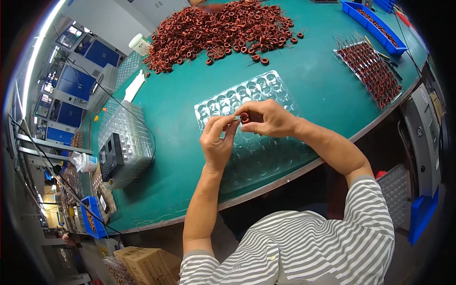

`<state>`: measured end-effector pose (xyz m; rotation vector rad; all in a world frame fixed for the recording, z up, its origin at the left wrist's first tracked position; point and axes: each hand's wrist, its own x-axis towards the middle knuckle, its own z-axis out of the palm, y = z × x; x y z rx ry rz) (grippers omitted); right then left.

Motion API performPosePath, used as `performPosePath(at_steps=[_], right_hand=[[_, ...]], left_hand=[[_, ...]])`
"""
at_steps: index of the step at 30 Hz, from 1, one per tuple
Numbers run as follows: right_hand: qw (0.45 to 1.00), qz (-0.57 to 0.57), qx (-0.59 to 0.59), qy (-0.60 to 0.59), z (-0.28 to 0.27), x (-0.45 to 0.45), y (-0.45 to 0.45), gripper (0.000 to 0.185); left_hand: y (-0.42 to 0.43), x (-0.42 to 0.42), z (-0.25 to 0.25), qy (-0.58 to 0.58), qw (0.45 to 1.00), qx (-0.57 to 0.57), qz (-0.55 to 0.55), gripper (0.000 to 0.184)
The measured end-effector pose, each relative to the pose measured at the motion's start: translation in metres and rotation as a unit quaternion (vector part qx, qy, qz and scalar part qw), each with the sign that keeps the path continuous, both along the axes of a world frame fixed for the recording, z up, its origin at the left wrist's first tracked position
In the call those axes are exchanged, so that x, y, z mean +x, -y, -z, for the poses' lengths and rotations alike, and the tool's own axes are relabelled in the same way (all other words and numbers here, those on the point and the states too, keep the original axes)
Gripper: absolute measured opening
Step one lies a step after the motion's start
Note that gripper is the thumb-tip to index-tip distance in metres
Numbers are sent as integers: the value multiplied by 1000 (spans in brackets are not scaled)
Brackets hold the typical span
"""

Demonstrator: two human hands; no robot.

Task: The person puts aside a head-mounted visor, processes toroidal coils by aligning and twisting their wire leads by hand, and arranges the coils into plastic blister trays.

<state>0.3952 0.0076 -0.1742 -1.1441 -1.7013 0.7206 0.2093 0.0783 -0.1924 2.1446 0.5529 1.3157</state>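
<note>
A small red-brown toroidal coil (244, 117) is pinched between the thumb and forefinger of my right hand (274, 119). My left hand (217, 142) is closed at the coil's left side, its fingertips pinching the thin wire leads; the fine detail there is too small to make out. Beneath both hands lies a clear plastic tray (204, 112) with rows of round pockets, partly hidden by my hands. Its visible pockets hold no coils. Behind it rises a large heap of similar coils (213, 35), their wire leads sticking out.
At right, a tray filled with coils (370, 71) lies near a long blue bin (375, 26). Stacked clear trays (128, 137) with a black box (111, 156) on top stand at left. A white cup (139, 44) sits beside the heap. The green table's front edge (266, 191) runs before me.
</note>
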Motion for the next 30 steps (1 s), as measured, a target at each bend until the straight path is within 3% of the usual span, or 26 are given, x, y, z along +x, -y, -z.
performPosePath(at_steps=[3,17,30], right_hand=[[1000,7,-29,-1,1,-2,-1,36],[998,25,38,-40,4,-5,6,32],[1000,13,25,-7,-7,0,14,28]], left_hand=[[-4,-1,2,5,999,31,-2,19],[11,-2,-39,-107,979,170,-34,17],[11,2,-76,-307,886,349,1,10]])
